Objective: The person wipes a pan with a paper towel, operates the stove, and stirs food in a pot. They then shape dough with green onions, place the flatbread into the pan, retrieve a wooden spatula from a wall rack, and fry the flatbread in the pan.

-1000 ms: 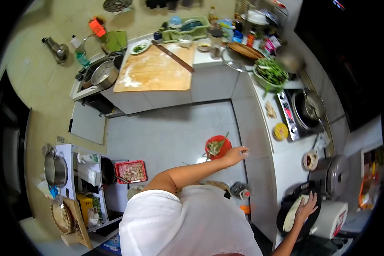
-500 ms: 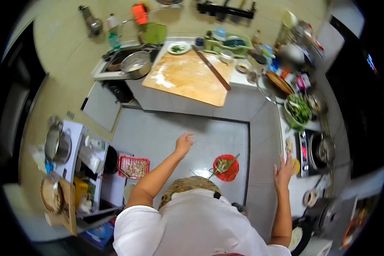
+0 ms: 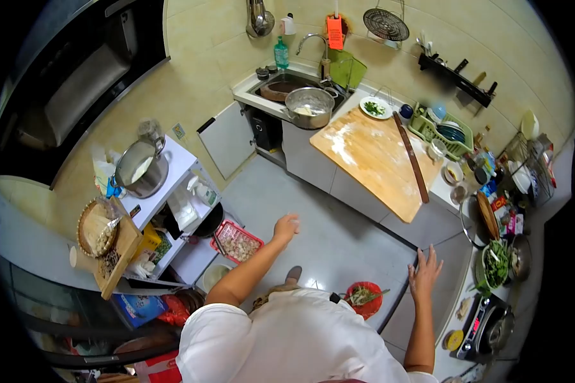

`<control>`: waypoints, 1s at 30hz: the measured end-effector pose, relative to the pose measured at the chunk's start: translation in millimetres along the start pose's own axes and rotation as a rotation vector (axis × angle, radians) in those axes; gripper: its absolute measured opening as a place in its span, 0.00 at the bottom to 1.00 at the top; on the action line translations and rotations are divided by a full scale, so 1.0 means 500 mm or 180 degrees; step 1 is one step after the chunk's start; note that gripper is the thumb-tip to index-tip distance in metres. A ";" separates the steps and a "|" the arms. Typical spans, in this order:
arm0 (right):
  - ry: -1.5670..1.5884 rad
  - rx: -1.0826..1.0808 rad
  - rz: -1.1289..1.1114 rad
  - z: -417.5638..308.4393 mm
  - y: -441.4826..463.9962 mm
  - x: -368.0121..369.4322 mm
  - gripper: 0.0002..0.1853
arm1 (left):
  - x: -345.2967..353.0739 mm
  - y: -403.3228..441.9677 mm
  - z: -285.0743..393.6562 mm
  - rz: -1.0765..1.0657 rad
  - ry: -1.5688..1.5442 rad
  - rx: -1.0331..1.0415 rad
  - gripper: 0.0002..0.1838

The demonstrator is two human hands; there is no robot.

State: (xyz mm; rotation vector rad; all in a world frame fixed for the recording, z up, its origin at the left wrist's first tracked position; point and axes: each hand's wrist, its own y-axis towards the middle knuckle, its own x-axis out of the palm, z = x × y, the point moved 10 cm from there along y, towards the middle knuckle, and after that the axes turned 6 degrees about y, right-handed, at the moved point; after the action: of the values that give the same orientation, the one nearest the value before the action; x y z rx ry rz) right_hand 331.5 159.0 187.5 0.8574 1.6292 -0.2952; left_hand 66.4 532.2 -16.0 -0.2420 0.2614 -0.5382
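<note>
Kitchen floor [image 3: 329,214], left hand [image 3: 286,228], right hand [image 3: 425,274] spread, orange tag [image 3: 335,32] illegible

The cutting board [image 3: 364,169] is matt wood, the pot [image 3: 313,121] beside it shiny metal, the red tray [image 3: 245,232] plastic. The floor [image 3: 287,198] looks smooth and glossy, the shirt [image 3: 300,332] matt cloth.

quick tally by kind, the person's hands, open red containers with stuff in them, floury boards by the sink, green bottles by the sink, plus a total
Hands: 2 (left hand, right hand)
Open red containers: 2 (red tray, red bowl)
Floury boards: 1 (wooden board)
Green bottles: 1 (soap-green bottle)
Total: 6
</note>
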 end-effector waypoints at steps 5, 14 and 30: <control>0.0132 -0.0023 -0.0002 -0.087 0.181 0.084 0.30 | -0.115 0.154 0.065 0.0393 -0.0532 -0.0205 0.09; 0.0644 -0.0392 -0.0033 -0.261 0.453 0.230 0.28 | -0.367 0.577 0.300 0.1091 -0.0049 0.0517 0.08; 0.1399 -0.1301 0.0135 -0.440 0.995 0.339 0.28 | -0.590 1.035 0.769 0.2229 0.0355 0.1333 0.18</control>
State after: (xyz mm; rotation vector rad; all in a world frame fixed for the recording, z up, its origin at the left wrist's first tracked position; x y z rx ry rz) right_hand 498.7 703.1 216.8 0.6663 1.9808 0.2719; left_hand 183.9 1180.3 246.5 0.2864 0.3140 0.0963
